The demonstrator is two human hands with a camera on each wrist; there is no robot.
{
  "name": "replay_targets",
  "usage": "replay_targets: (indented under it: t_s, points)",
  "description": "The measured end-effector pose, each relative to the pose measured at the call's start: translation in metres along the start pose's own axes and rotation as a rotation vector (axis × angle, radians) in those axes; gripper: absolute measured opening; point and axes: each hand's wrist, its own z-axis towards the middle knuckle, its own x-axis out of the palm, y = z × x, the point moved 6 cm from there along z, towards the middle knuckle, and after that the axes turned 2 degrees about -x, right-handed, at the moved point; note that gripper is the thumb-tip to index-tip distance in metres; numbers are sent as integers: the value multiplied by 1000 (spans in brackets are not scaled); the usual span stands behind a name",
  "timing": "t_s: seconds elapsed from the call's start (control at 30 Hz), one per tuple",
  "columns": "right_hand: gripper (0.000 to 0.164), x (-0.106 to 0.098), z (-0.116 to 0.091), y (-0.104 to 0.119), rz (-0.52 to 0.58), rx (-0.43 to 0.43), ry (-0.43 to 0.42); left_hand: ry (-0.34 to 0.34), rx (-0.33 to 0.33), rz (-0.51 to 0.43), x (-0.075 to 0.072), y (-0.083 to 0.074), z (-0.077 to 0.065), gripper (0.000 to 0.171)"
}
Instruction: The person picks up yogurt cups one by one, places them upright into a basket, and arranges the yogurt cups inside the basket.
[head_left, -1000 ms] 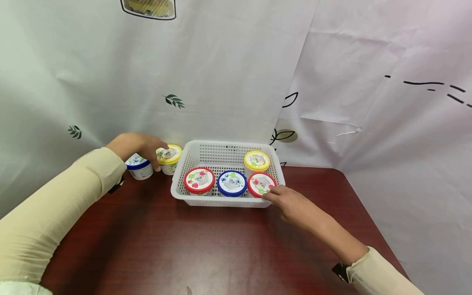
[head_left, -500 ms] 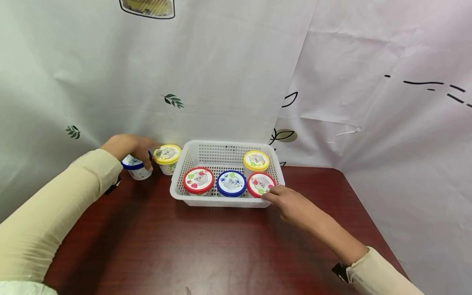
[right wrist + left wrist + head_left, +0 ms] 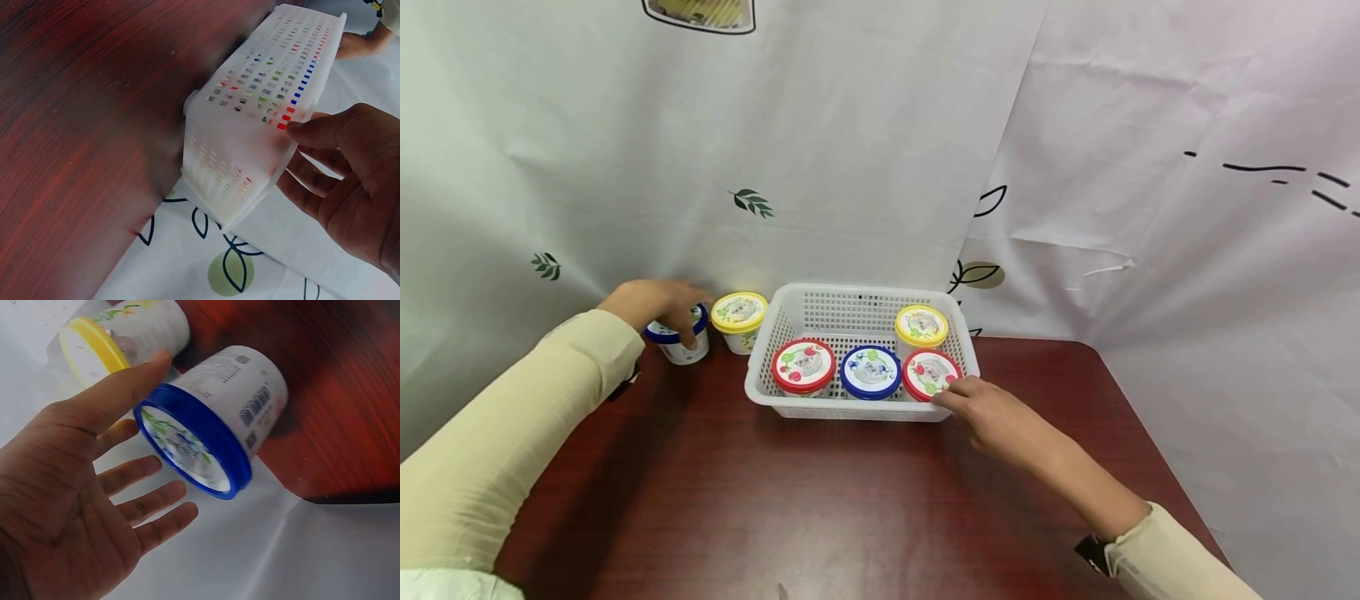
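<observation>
My left hand (image 3: 658, 304) hovers over a white tub with a blue lid (image 3: 687, 352) at the table's back left. In the left wrist view its fingers are spread and loosely bent around the blue lid (image 3: 237, 472), with the thumb near the rim. Beside that tub, a yellow-lidded tub (image 3: 739, 312) stands next to a white plastic basket (image 3: 857, 409). My right hand (image 3: 1003, 421) pinches the basket's front right rim, thumb outside and fingers over the edge. Inside the basket are two red-lidded tubs, a blue-lidded tub (image 3: 871, 372) and another yellow-lidded tub (image 3: 922, 326).
A dark red-brown wooden table (image 3: 820, 508) carries everything. Behind it, a pale printed curtain (image 3: 880, 167) hangs close to the basket and the loose tubs. The basket's back left part shows bare perforated floor.
My left hand has moved left, away from the yellow-lidded tub and over the blue-lidded one. My right hand and the basket have stayed put.
</observation>
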Motion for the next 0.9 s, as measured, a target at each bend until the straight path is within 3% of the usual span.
replay_targets:
  t_s: [0.53, 0.7, 0.9]
  points:
    - [51, -1, 0, 1, -5, -6, -6, 16, -25, -80, 7, 18, -2, 100]
    - [51, -2, 0, 1, -3, -4, -4, 40, -23, -88, 7, 20, -2, 93]
    - [49, -2, 0, 1, -1, -9, -13, 70, -15, -103, 6, 24, 0, 97]
